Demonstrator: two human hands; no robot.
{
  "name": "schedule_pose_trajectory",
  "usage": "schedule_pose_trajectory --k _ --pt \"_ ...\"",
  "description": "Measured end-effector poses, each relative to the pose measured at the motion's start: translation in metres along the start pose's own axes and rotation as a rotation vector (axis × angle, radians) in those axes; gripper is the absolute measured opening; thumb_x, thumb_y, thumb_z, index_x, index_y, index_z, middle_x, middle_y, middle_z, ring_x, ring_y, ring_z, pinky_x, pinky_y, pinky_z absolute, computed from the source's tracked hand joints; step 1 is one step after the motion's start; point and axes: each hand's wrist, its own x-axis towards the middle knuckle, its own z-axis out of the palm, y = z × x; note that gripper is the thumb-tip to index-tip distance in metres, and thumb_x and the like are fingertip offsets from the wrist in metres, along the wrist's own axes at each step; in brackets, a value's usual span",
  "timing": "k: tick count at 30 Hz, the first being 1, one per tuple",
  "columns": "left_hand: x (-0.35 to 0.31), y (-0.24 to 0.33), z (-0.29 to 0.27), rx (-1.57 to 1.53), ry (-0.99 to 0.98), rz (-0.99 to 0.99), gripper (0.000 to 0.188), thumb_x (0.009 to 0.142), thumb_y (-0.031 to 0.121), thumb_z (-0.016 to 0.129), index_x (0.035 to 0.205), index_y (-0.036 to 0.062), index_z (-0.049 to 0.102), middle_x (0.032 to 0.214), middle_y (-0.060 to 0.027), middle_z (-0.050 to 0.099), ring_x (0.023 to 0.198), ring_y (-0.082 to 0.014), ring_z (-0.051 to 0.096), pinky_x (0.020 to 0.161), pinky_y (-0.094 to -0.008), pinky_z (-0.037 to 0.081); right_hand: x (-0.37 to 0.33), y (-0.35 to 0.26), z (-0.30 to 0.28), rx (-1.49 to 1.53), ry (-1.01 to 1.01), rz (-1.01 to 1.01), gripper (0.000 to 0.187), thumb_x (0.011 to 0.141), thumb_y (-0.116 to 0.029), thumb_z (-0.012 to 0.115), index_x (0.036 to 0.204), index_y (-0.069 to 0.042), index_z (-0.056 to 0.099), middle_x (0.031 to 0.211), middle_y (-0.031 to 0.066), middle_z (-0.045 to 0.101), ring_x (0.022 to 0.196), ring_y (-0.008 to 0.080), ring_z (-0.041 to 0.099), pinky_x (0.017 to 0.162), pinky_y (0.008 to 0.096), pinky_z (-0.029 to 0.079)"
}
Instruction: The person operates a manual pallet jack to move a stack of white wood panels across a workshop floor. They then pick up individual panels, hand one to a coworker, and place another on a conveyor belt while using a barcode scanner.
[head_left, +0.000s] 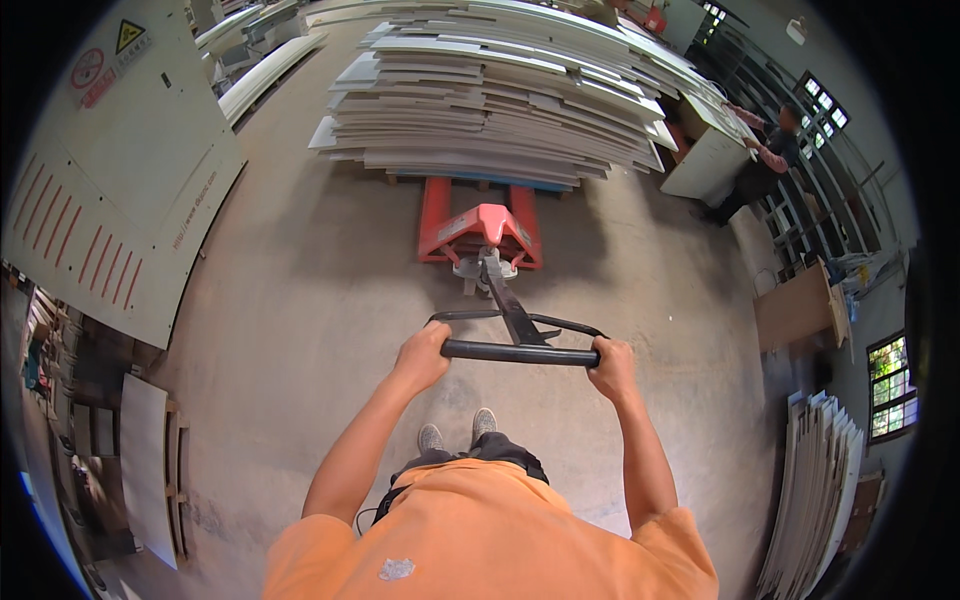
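My left hand (423, 356) is wrapped round the left end of the black loop handle (520, 353) of a pallet jack. Round the handle's right end my right hand (613, 367) is closed. A dark shaft runs from the handle down to the jack's red body (488, 226). The red forks reach under a tall stack of pale boards (490, 110), whose edges jut out unevenly. What lies under the stack is mostly hidden, though a bit of wooden support and a blue sheet show at its bottom.
A large pale machine cabinet (120, 190) stands at the left. At the far right a person (765, 165) holds a white panel box (708, 150). White boards (815, 490) lean at the lower right, and a white panel (148, 465) stands at the lower left.
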Motion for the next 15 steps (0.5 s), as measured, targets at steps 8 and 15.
schedule_pose_trajectory --k 8,15 --pt "-0.112 -0.032 0.048 0.030 -0.297 -0.167 0.023 0.076 0.001 0.062 0.097 0.0045 0.054 0.109 -0.0159 0.053 0.095 -0.0437 0.062 0.077 -0.0546 0.052 -0.135 -0.043 0.069 -0.194 -0.423 0.026 0.008 0.069 -0.013 0.068 0.074 -0.007 0.066 0.071 0.0191 0.065 0.073 0.0384 0.065 0.073 0.0487 0.051" --pt "-0.040 -0.026 -0.001 -0.061 -0.009 -0.051 0.028 0.077 0.003 0.062 0.104 0.0068 0.053 0.117 -0.0123 0.054 0.093 -0.0448 0.062 0.073 -0.0554 0.053 -0.029 -0.066 0.004 -0.203 -0.751 0.146 0.038 0.078 -0.046 0.077 0.085 -0.009 0.071 0.079 0.0183 0.071 0.079 0.0395 0.069 0.073 0.0493 0.055"
